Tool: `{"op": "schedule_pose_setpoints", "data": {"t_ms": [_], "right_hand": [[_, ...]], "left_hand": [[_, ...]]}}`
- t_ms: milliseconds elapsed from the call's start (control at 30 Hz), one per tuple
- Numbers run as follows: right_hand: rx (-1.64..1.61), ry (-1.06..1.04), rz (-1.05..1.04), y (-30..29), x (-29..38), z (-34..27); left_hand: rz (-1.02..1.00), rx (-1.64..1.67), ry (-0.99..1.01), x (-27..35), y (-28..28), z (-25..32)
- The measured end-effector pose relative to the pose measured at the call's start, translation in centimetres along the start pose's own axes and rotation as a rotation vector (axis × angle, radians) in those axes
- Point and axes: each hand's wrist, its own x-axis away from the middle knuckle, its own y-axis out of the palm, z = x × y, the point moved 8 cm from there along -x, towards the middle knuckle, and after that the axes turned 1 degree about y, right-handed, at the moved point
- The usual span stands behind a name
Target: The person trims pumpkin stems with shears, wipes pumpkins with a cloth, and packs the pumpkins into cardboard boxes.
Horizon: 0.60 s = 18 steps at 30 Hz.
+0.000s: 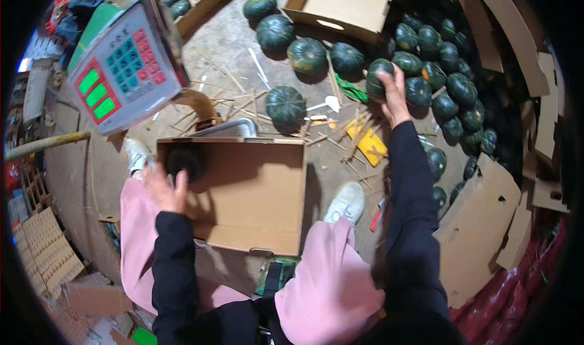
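Note:
A shallow cardboard box (255, 185) stands between my knees, its inside facing up. One dark round squash (187, 160) sits in the box's far left corner, in shadow. Over the left wall of the box is my left hand (165, 187), blurred, with thumb and fingers apart; the thumb overlaps the near side of that squash. Out to the right, my right hand (394, 94) grips a dark green squash (377, 73) at the edge of a heap of similar squashes (449, 89). The fingers beneath it are partly hidden.
A scale display (127, 66) rises at left, its metal platform (232, 128) partly behind the box. Loose squashes (285, 105), wooden sticks, a yellow bundle (367, 142) and a red-handled tool (378, 215) lie on the floor. Another cardboard box (342, 7) is ahead; flattened cardboard (479, 235) leans right.

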Motion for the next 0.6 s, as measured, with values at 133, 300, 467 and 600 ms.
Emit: {"op": "schedule_pose_setpoints", "data": {"t_ms": [133,300,467,600], "right_hand": [[-0.652,0.411,-0.354,8.6,10.7,-2.4],[-0.213,0.327,-0.503,16.8,19.4,-4.7],[0.15,0.357,-0.662,24.1,20.6,1.8],[0.671,-0.339,-0.549,25.9,19.2,3.4]], "left_hand": [[-0.075,0.283,-0.132,4.9,-1.0,-5.6],[-0.282,0.35,-0.462,8.2,-0.5,-2.2],[-0.335,0.244,-0.496,10.1,0.4,-0.9],[0.123,0.458,-0.106,7.6,-0.5,-0.6]]}}
